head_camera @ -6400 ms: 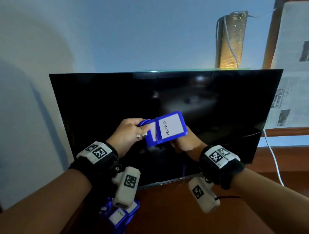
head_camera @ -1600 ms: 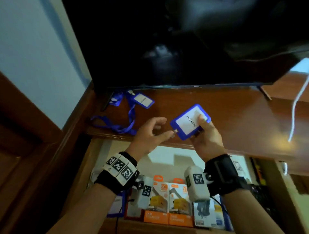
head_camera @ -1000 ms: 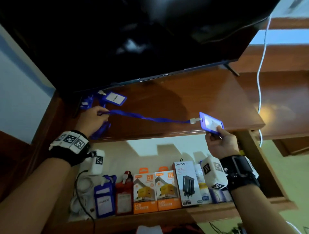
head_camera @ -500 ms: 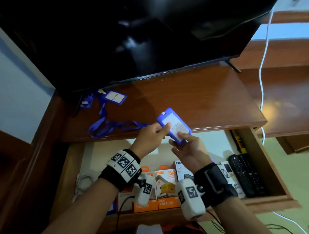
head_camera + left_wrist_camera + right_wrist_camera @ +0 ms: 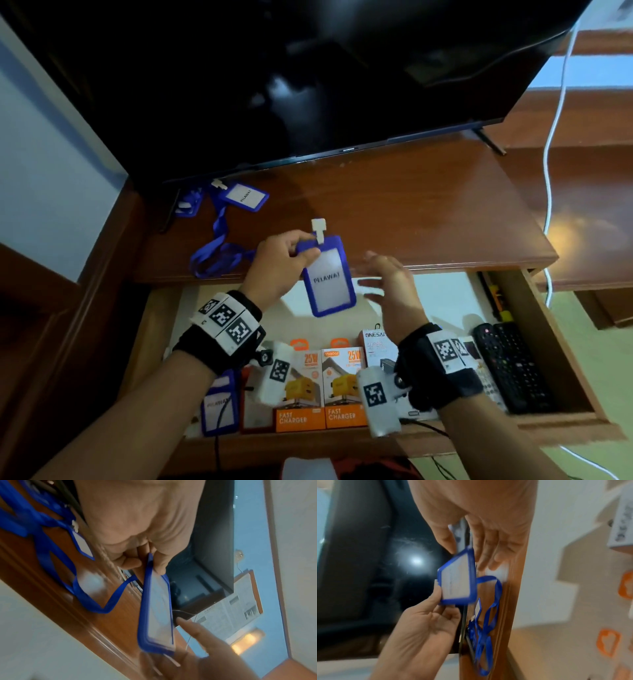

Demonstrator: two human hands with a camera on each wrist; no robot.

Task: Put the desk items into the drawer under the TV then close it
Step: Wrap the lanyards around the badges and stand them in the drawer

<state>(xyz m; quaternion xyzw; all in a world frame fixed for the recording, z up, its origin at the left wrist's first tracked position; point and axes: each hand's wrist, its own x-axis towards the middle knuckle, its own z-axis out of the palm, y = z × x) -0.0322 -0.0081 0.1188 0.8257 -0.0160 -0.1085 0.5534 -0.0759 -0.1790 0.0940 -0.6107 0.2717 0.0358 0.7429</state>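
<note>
A blue badge holder (image 5: 329, 278) marked PELAWAT hangs upright over the back of the open drawer (image 5: 561, 346). My left hand (image 5: 305, 250) pinches its top edge just below the white clip. My right hand (image 5: 374, 275) hovers beside its right edge, fingers straight and spread, holding nothing. The left wrist view shows thumb and fingers of the left hand (image 5: 150, 562) clamped on the holder (image 5: 158, 609). In the right wrist view the right hand (image 5: 488, 553) is next to the holder (image 5: 456, 580). A blue lanyard (image 5: 219, 255) lies on the desk (image 5: 411, 205). A second badge (image 5: 246, 197) lies near the TV.
The TV (image 5: 308, 85) stands low over the desk's back. In the drawer are orange charger boxes (image 5: 322, 390), a white charger box (image 5: 376, 346), another blue badge (image 5: 219, 406) and black remotes (image 5: 510, 366). A white cable (image 5: 551, 154) hangs at the right.
My right hand has let go of the badge holder and opened beside it. The left hand now holds it by the top, and it has swung upright.
</note>
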